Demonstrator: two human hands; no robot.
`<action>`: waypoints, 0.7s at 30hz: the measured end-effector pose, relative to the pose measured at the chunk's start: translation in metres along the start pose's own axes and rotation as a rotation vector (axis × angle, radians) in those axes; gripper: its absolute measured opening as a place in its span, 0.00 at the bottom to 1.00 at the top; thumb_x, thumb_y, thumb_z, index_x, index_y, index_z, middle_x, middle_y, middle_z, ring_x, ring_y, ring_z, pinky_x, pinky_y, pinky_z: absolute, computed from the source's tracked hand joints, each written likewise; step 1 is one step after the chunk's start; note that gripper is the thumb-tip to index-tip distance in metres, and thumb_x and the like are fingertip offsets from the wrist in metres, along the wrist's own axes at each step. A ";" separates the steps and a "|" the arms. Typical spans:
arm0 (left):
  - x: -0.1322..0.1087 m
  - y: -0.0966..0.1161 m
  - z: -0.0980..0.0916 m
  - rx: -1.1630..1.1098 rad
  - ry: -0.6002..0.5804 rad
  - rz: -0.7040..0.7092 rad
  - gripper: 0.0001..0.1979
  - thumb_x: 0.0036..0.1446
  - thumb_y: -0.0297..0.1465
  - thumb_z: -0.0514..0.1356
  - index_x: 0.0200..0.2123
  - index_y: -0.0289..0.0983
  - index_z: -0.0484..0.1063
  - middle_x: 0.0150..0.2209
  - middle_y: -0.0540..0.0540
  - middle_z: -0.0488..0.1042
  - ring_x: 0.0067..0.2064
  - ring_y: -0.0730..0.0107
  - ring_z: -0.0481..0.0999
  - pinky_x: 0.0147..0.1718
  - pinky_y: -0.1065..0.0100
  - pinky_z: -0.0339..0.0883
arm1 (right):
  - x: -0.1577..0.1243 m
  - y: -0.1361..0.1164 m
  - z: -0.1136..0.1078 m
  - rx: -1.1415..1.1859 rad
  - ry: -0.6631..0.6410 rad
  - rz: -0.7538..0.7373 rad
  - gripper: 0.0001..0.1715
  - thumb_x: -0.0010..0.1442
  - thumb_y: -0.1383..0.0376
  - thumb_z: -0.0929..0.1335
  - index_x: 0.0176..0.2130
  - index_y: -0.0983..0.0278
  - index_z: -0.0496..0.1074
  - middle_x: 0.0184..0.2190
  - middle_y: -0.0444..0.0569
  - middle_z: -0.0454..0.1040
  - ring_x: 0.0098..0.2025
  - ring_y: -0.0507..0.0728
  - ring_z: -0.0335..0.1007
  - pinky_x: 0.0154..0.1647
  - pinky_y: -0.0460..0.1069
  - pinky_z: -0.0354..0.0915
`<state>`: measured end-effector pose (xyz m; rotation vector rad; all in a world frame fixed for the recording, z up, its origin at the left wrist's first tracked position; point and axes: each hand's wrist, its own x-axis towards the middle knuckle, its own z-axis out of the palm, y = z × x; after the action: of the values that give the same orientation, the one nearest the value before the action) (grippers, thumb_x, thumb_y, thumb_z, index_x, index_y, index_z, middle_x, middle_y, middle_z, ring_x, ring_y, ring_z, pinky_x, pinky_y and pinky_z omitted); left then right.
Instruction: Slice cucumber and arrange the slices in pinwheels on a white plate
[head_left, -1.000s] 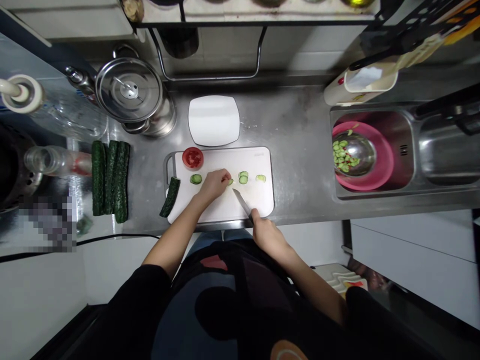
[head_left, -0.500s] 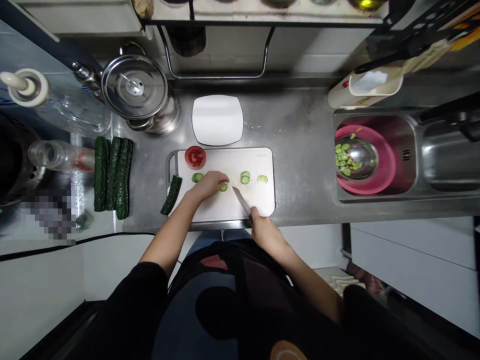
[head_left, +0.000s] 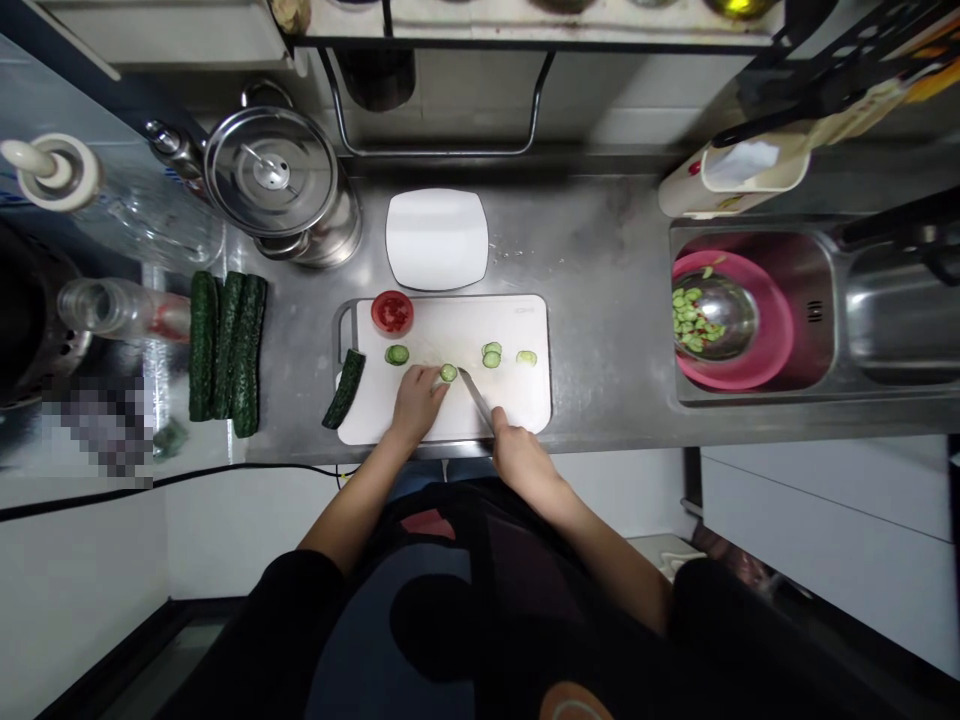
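My left hand (head_left: 418, 402) rests low over the white cutting board (head_left: 457, 425), its fingertips closed on a small round cucumber slice (head_left: 448, 372). In my right hand (head_left: 519, 455) is the handle of a knife (head_left: 475, 397), whose tip lies just right of that slice. Other cucumber slices (head_left: 491, 355) lie on the board in small groups to the right, and a further pair (head_left: 397, 355) sits to the left. A cut length of cucumber (head_left: 345, 390) slants across the board's left edge. At the upper left corner stands a small red bowl (head_left: 392, 314) with red contents.
A white plate (head_left: 437, 240) is behind the board. Several whole cucumbers (head_left: 227, 350) lie left, near a steel pot (head_left: 271, 172) and a glass jar (head_left: 112, 308). At right, the sink (head_left: 814, 350) holds a pink basin (head_left: 776, 345) with a metal bowl of cut pieces.
My left hand has drawn back toward me and now holds the slice upright from its near side. The knife has shifted slightly left, closer to the slice.
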<state>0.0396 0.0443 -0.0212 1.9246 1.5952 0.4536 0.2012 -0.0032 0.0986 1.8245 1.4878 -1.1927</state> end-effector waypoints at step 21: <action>-0.001 -0.004 0.002 -0.022 0.037 0.014 0.10 0.56 0.26 0.61 0.43 0.39 0.74 0.38 0.45 0.73 0.43 0.64 0.74 0.46 0.63 0.70 | -0.005 -0.020 -0.003 -0.126 0.022 -0.038 0.26 0.61 0.79 0.54 0.56 0.66 0.58 0.41 0.58 0.77 0.45 0.59 0.75 0.39 0.47 0.65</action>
<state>0.0375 0.0435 -0.0253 1.9226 1.5946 0.5125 0.1829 0.0022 0.1070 1.7386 1.5792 -1.0742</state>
